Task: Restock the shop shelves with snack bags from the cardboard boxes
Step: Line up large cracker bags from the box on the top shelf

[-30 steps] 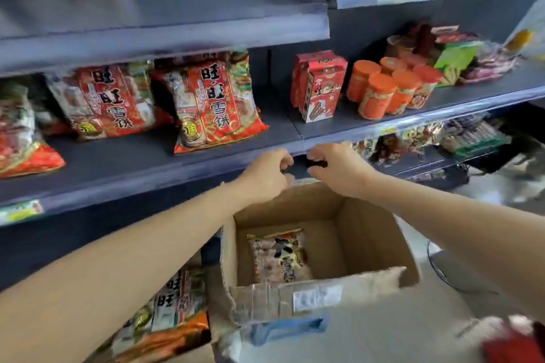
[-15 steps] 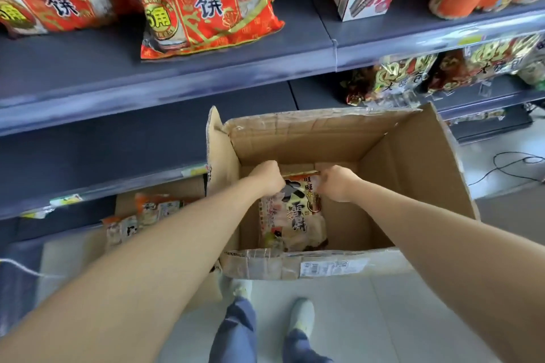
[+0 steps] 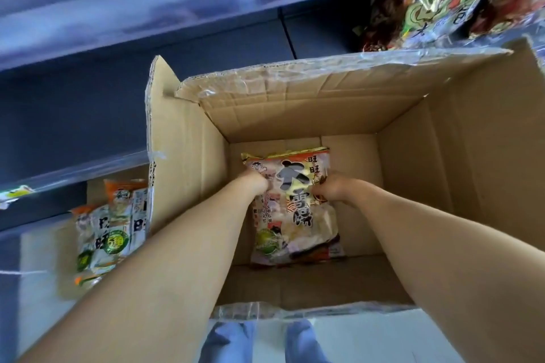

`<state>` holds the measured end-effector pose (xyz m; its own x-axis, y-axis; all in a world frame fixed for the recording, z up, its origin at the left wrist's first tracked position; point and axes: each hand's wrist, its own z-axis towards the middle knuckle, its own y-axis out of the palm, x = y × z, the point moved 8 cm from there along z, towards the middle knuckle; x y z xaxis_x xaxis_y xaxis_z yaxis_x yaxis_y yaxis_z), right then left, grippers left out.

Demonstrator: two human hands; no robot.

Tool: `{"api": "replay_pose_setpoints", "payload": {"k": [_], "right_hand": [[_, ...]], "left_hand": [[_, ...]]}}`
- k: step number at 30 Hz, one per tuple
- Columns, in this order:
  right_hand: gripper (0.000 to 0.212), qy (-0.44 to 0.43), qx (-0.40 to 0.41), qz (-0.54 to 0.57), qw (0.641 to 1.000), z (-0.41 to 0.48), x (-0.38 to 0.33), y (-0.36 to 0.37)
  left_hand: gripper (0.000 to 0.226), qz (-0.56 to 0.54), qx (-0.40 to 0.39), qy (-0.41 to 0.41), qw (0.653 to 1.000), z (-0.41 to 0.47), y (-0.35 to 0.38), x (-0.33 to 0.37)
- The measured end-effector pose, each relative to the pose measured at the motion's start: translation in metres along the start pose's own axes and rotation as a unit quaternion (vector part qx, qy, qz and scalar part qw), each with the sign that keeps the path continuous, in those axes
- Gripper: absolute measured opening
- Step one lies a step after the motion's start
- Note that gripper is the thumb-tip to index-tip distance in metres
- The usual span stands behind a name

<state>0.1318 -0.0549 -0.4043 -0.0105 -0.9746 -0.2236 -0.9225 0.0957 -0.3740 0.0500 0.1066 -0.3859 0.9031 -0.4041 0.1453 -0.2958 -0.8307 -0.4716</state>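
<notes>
An open cardboard box stands on the floor in front of the shelves. One snack bag, pale with black characters and a green badge, lies flat on the box bottom. My left hand grips the bag's upper left side. My right hand grips its upper right side. Both arms reach down into the box.
Dark blue shelves run across the top. Several similar snack bags sit in a second box at the lower left. Dark red and gold bags fill the shelf at the upper right. My feet stand just before the box.
My head has tilted down from the shelves to the box. Both hands went from the shelf edge into the box and closed on the snack bag's upper sides.
</notes>
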Motion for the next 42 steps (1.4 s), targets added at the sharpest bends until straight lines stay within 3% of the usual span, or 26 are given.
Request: {"api": "replay_pose_setpoints", "payload": {"k": [3,6,8,11,14,23,29,32,38,42], "right_hand": [[0.064,0.028,0.000,0.047,0.998,0.004,0.001,0.000],[0.091,0.038,-0.019,0.102,0.994,0.017,0.009,0.007],[0.097,0.045,-0.024,0.146,0.988,0.033,0.019,0.010],[0.071,0.064,-0.027,0.226,0.972,0.028,0.019,0.006],[0.052,0.077,-0.063,0.231,0.968,0.018,0.018,0.006],[0.066,0.048,-0.014,0.236,0.970,-0.059,0.007,-0.046],[0.082,0.008,0.123,0.304,0.945,-0.142,0.004,-0.089],[0.086,-0.017,0.162,0.305,0.938,-0.197,-0.004,-0.112],[0.062,-0.117,0.205,0.278,0.931,-0.319,-0.033,-0.161],[0.057,-0.183,0.296,0.257,0.901,-0.403,-0.060,-0.203]], "left_hand": [[0.055,-0.074,-0.038,-0.010,0.996,0.012,0.007,0.002],[0.055,-0.132,-0.066,-0.028,0.989,0.012,0.013,0.002],[0.059,-0.144,-0.079,-0.035,0.986,0.015,0.017,0.000],[0.060,-0.137,-0.085,-0.044,0.986,0.020,0.020,0.000],[0.048,-0.112,-0.066,-0.024,0.991,0.017,0.016,0.009],[0.059,-0.161,-0.050,0.010,0.986,-0.058,-0.019,0.031],[0.069,-0.228,0.011,0.068,0.971,-0.153,-0.062,0.052],[0.060,-0.231,0.014,0.112,0.966,-0.208,-0.078,0.065],[0.057,-0.234,0.073,0.170,0.954,-0.314,-0.130,0.079],[0.060,-0.284,0.131,0.241,0.919,-0.391,-0.178,0.092]]}}
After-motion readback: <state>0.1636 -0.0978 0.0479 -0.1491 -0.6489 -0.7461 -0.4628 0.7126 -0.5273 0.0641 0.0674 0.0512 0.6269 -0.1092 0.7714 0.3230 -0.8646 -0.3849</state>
